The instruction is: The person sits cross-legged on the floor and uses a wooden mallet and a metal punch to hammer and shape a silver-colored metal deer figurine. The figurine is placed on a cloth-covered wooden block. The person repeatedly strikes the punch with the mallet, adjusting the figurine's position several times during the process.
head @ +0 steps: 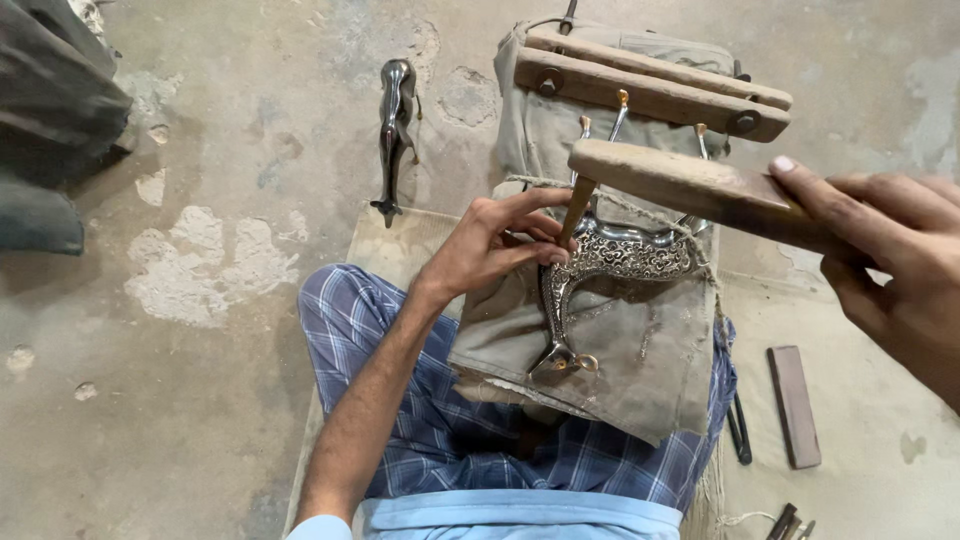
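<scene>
Nearest, the metal animal figure lay tied with cord on a cloth-covered block across the person's lap, its body already covered in engraved scrollwork. The left hand pinched a small chisel, its tip resting on the figure's shoulder. At right, the right hand was closed around a wooden mallet raised above the chisel head. Chasing appeared to be under way; the next blow would need a square, light strike. Farther left, a plain figure lay on the floor.
</scene>
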